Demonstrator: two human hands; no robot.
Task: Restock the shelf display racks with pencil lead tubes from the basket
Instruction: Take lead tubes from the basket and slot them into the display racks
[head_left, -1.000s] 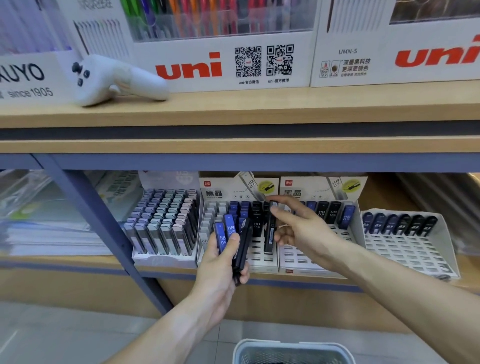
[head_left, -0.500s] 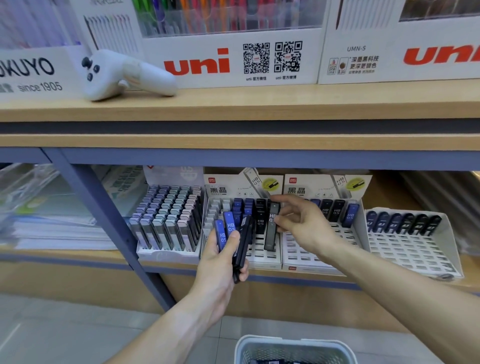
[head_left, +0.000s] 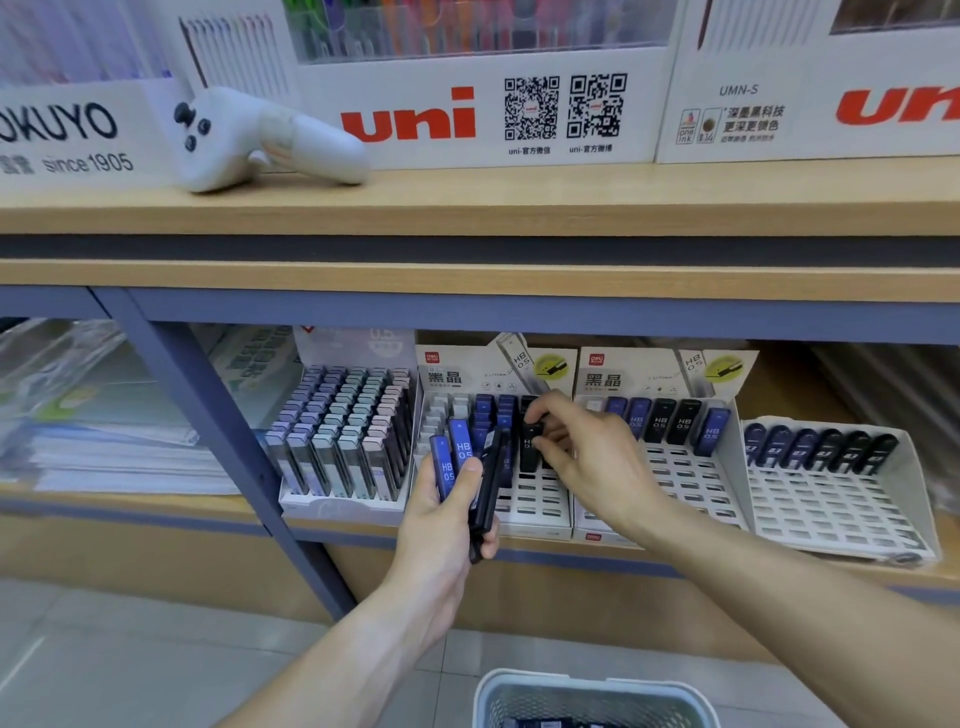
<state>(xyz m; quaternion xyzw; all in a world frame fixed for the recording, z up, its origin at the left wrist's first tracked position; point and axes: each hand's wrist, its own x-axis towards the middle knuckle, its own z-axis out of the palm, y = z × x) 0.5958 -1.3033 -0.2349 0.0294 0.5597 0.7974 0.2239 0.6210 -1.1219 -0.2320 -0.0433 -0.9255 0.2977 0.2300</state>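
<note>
My left hand (head_left: 441, 525) grips a bundle of blue and black lead tubes (head_left: 462, 462) in front of the middle white display rack (head_left: 530, 506) on the lower shelf. My right hand (head_left: 587, 457) pinches one black tube (head_left: 531, 441) standing in a slot of that rack, beside blue tubes in its back rows. The rack to the right (head_left: 675, 483) holds a back row of blue and black tubes. The pale basket (head_left: 592, 696) sits on the floor at the bottom edge, tubes faintly visible inside.
A full rack of pastel tubes (head_left: 343, 436) stands left of the middle one; a far-right rack (head_left: 831, 488) holds one dark row. A blue shelf post (head_left: 223, 447) slants at left. A white controller (head_left: 260, 140) lies on the upper shelf below pen display boxes.
My right hand has lowered the black tube into the middle rack's slot. The left hand has kept its bundle nearly still. The view has shifted slightly.
</note>
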